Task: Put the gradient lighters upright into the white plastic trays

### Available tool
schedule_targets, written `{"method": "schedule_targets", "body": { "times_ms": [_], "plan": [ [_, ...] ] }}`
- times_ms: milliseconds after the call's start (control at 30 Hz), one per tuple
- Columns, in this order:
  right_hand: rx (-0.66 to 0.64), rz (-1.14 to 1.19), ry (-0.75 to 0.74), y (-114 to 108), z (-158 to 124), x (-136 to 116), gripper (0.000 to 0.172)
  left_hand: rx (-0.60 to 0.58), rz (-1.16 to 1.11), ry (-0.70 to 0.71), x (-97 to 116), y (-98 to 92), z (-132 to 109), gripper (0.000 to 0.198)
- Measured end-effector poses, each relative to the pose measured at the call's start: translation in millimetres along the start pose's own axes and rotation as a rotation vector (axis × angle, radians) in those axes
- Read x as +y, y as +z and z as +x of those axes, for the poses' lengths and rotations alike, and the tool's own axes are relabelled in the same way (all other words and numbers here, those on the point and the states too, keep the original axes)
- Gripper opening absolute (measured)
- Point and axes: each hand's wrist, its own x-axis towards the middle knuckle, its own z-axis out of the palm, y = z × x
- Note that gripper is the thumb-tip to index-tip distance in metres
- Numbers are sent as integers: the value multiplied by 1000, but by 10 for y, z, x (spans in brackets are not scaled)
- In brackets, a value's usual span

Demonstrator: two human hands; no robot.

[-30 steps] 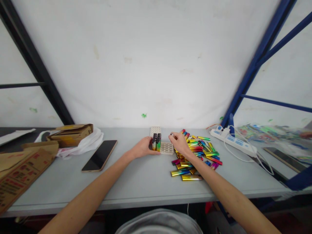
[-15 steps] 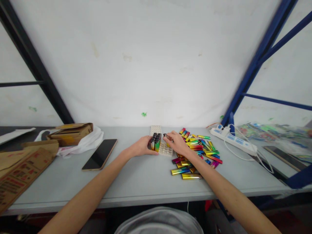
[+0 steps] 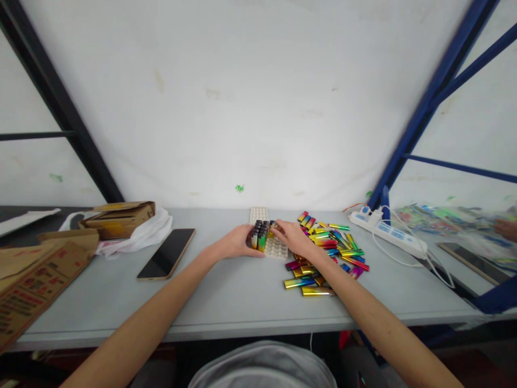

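Note:
A white slotted tray [image 3: 277,249] lies on the grey table [image 3: 226,296], with several rainbow-coloured lighters [image 3: 260,235] standing upright in its left part. My left hand [image 3: 236,243] rests against the tray's left side, touching the standing lighters. My right hand [image 3: 291,237] holds one lighter [image 3: 273,226] upright over the tray, right beside the standing ones. A loose pile of shiny multicoloured lighters [image 3: 327,253] lies on the table just right of the tray.
A dark phone [image 3: 166,253] lies left of the tray. Cardboard boxes [image 3: 38,264] and a white plastic bag [image 3: 141,234] sit at the far left. A white power strip [image 3: 388,231] with cables lies at the right. Another person's hand [image 3: 507,228] shows at the far right edge.
My right hand has carried a lighter leftward from the pile to the tray, next to the standing lighters. My left hand has stayed at the tray.

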Motion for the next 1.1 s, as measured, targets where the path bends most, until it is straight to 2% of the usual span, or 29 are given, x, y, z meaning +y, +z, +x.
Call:
{"method": "schedule_targets", "body": {
  "times_ms": [400, 533, 633, 700, 867, 933, 1100],
  "plan": [
    [-67, -1, -11, -19, -2, 23, 18, -17, 11, -11, -18, 13, 1, 73],
    [-75, 3, -53, -56, 3, 64, 23, -19, -3, -3, -29, 19, -1, 73],
    [-81, 45, -59, -165, -17, 140, 33, -15, -18, -2, -33, 21, -1, 74],
    [-49, 40, 9, -258, -33, 235, 41, -13, -21, -10, -37, 22, -1, 74],
    [159, -120, 344, -470, -83, 647, 56, -22, 5, -10, -64, 30, 8, 72],
    [205, -184, 447, -550, -118, 832, 60, -16, 12, -23, -79, 37, 11, 73],
    [306, -235, 552, -737, -221, 1155, 66, -8, 6, -41, -90, 45, 11, 75]
  ]
}}
